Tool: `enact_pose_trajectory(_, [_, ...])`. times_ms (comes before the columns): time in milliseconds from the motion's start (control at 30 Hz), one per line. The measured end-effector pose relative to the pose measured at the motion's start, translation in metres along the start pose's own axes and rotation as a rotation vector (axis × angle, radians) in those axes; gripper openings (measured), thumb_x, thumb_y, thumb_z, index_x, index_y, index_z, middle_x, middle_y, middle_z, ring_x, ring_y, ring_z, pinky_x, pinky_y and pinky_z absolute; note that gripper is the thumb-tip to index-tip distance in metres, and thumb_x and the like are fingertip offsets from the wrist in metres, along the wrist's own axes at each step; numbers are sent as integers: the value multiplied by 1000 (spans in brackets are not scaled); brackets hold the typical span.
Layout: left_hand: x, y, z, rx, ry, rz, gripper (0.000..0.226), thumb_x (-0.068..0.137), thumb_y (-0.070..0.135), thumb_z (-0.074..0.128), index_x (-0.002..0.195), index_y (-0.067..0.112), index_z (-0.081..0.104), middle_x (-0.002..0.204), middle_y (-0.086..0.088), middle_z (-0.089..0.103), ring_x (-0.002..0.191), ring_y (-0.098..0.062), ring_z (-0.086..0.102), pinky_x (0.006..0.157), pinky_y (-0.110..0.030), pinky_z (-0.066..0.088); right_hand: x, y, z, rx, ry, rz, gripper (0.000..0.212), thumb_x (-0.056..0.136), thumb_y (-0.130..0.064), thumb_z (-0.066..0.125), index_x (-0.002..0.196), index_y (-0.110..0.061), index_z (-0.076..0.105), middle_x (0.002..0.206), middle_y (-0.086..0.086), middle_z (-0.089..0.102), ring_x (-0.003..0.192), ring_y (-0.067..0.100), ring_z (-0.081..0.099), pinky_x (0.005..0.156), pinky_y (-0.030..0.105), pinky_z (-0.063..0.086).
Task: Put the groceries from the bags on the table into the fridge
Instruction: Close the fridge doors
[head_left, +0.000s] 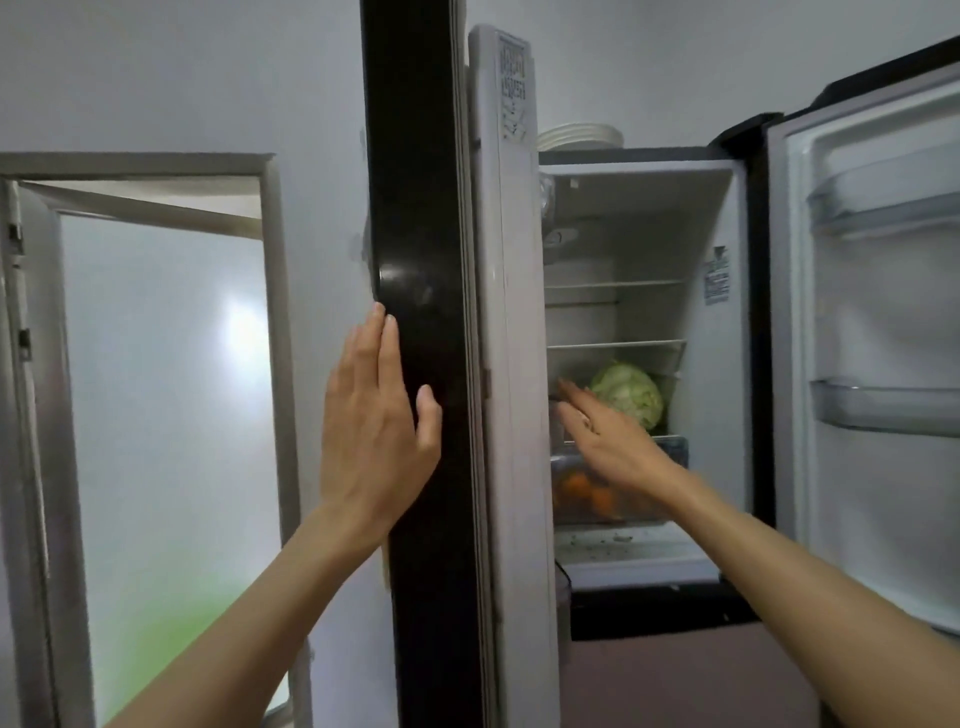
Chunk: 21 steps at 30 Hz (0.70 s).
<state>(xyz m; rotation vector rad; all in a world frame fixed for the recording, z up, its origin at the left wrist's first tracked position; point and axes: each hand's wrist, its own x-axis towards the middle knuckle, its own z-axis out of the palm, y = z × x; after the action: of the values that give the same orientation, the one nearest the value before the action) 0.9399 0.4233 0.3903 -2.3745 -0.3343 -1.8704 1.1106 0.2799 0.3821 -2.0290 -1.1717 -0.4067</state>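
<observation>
The fridge (639, 218) stands with both doors swung wide — the left door (431, 364) is seen edge-on, a tall black slab with a pale inner lining, and the right door (878, 322) shows its white inside with two clear door bins. The lit interior is white, with thin wire shelves across the upper half.

The left hand (374, 415) lies flat against the outer black edge of the left door, fingers straight and close together pointing up, thumb spread apart onto the door's glossy face; this grip holds nothing, it only presses on the door.

The right hand (608, 436) reaches into the compartment with fingers stretched out and slightly spread, palm down, holding nothing. Its fingertips lie at the left side of the shelf, just beside the cabbage (631, 395); whether they touch anything there I cannot tell.

The cabbage is a pale green round head, leafy and whole, sitting on the lowest wire shelf toward the back. Below it, under the right wrist, a clear drawer (587, 493) shows orange produce (587, 491), too blurred to name.

A stack of white plates (579, 136) rests on top of the fridge.
</observation>
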Motion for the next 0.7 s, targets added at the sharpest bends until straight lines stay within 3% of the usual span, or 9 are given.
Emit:
enact_pose_trajectory(133, [7, 39, 23, -128, 27, 5, 57, 92, 30, 36, 141, 2, 32, 149, -14, 32, 134, -27, 38, 106, -31, 27, -8, 0, -12, 211, 149, -100, 56, 98, -39, 36, 149, -23, 17, 155, -5, 22, 141, 8, 20, 112, 25, 18])
enact_pose_trajectory(300, [18, 61, 53, -275, -73, 92, 56, 90, 18, 42, 144, 7, 29, 147, -10, 38, 126, -22, 48, 102, -21, 30, -7, 16, -26, 63, 190, -292, 63, 97, -39, 41, 150, -25, 10, 158, -10, 8, 140, -3, 5, 113, 23, 12])
enact_pose_trajectory(400, [24, 65, 75, -373, -140, 128, 54, 92, 12, 45, 144, 11, 29, 144, -6, 42, 126, -6, 41, 103, -12, 27, -8, 38, -28, -68, 139, -373, 66, 95, -40, 46, 150, -26, 11, 158, -8, 7, 143, 3, 8, 116, 29, 18])
enact_pose_trajectory(500, [20, 67, 102, -305, -182, 132, 59, 92, 7, 51, 145, 15, 27, 149, -4, 35, 136, -10, 29, 110, -24, 23, -5, 57, -24, -164, 117, -385, 73, 92, -44, 49, 150, -26, 8, 159, -7, 2, 145, 9, 5, 118, 35, 17])
enact_pose_trajectory(700, [8, 53, 147, -30, -321, 61, 72, 90, 26, 57, 148, 12, 16, 157, -8, 10, 144, -22, -1, 118, -38, 5, 10, 78, -13, -499, 89, -425, 76, 92, -42, 49, 150, -20, 5, 159, 0, -9, 145, 17, -13, 114, 36, -6])
